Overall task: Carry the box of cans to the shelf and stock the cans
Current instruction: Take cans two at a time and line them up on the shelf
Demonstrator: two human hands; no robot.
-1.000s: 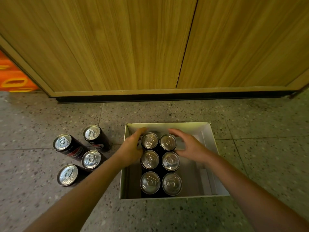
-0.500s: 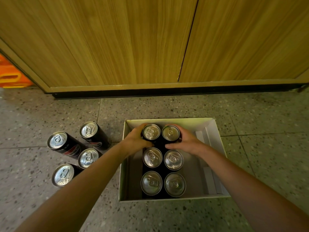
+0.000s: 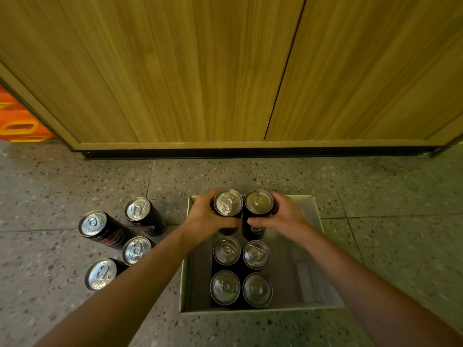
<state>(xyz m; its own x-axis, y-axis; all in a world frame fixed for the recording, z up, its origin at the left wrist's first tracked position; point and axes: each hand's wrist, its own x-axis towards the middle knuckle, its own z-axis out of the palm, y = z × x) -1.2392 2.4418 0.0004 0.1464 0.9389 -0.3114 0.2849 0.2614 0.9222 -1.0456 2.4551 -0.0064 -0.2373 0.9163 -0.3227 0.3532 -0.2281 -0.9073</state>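
A white open box [image 3: 310, 279] stands on the floor in front of me. My left hand [image 3: 203, 219] grips a black can [image 3: 228, 203] and my right hand [image 3: 285, 216] grips the black can beside it [image 3: 258, 202]. Both cans are raised above the box's far end. Several more black cans with silver tops [image 3: 240, 271] stand in two rows inside the box, nearer to me. Several other cans [image 3: 117, 239] stand on the floor left of the box, partly hidden by my left forearm.
Wooden cabinet doors [image 3: 200, 71] rise just beyond the box, with a dark gap under them. An orange crate [image 3: 17, 121] shows at the far left edge. The floor is speckled grey tile [image 3: 375, 184].
Both hands closed around the two farthest cans in the box and lifted them up, higher than the remaining cans.
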